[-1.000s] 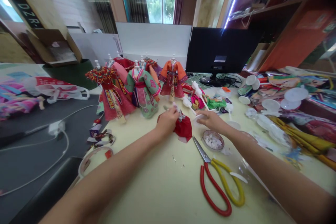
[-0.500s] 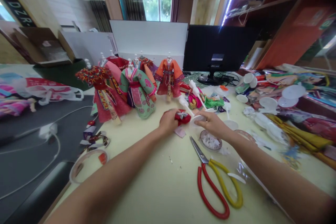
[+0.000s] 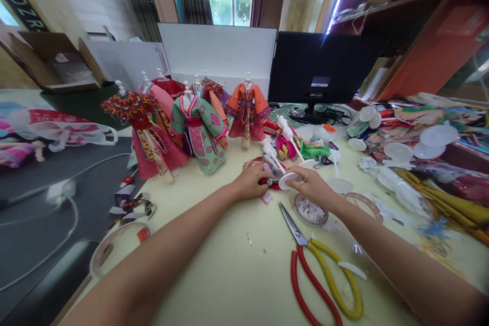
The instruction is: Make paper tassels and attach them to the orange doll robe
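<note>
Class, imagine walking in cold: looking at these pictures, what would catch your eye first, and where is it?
The costumed dolls come first: one in a green robe and one in an orange robe stand along the back of the pale table. In front, right of centre, lie scissors with red and yellow handles. Between them, the left hand rests on red cloth, and the right hand holds a white disc.

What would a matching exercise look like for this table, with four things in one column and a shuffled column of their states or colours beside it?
Things:
1. Right hand
2. Scissors
3. Clear round dish
4. Doll dress

Descriptions:
A. Red and yellow handles
B. Holding a white disc
C. Orange sleeves
D. Containing white scraps

Right pairs: 1-B, 2-A, 3-D, 4-C.
</note>
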